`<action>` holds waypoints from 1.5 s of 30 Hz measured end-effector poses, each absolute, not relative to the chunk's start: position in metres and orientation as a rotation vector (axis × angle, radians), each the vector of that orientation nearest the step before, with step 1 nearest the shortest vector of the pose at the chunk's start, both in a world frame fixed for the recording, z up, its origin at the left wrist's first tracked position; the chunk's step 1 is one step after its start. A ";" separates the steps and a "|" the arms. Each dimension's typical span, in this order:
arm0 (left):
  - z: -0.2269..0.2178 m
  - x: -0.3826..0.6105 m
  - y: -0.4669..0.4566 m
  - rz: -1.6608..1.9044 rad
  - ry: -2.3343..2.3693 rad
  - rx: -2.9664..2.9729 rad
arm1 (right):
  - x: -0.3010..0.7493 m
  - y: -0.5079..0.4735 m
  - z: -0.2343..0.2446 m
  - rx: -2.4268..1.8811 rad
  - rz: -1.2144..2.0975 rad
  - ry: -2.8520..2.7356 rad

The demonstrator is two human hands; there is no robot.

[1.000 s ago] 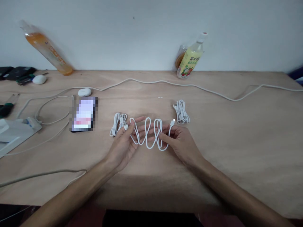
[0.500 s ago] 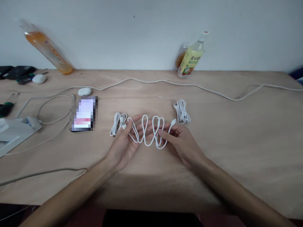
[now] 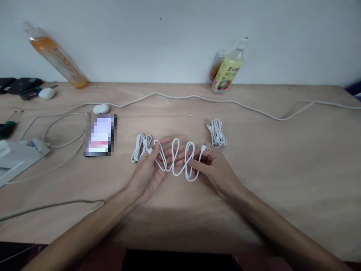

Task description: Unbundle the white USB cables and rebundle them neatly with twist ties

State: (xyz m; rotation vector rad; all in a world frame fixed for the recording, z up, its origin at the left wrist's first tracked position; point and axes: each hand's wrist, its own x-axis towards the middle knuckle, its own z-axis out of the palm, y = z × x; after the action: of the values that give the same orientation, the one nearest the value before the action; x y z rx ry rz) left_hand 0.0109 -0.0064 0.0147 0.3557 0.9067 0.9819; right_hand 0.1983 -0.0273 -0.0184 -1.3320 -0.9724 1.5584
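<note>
A white charging cable [image 3: 175,173] lies in loose zigzag loops across the fingers of both hands, above the table. My left hand [image 3: 146,173] grips the cable's left end between thumb and fingers, palm turned up. With its thumb on the loops, my right hand [image 3: 218,169] pinches the right part, and a plug [image 3: 203,147] sticks up beside its index finger. Just behind my left hand rests a bundled white cable [image 3: 138,147], partly hidden by the fingers. Beyond my right hand is another bundled white cable [image 3: 216,133].
On the left are a phone [image 3: 100,134], a white earbud case [image 3: 100,109] and a white box-like object [image 3: 19,158]. An orange drink bottle [image 3: 58,62] and a yellow-labelled bottle [image 3: 228,69] lean on the wall. A long white cord [image 3: 180,98] crosses the table [image 3: 282,162].
My right hand's loops have drawn closer together and shifted slightly, and the plug has moved a little left and tilted more upright. My left hand has barely moved.
</note>
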 end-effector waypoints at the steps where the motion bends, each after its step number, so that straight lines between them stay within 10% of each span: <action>1: 0.015 0.011 -0.006 0.972 0.905 0.352 | 0.198 -0.027 -0.018 -1.332 1.568 -0.981; 45: 0.016 0.007 -0.006 0.964 0.898 0.376 | 0.202 -0.024 -0.017 -1.231 1.534 -1.068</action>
State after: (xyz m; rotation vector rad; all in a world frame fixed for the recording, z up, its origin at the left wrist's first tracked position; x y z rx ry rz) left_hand 0.0073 -0.0064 0.0163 0.3761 0.8982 0.9636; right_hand 0.2017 -0.0241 -0.0168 -1.2306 -1.0683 1.5345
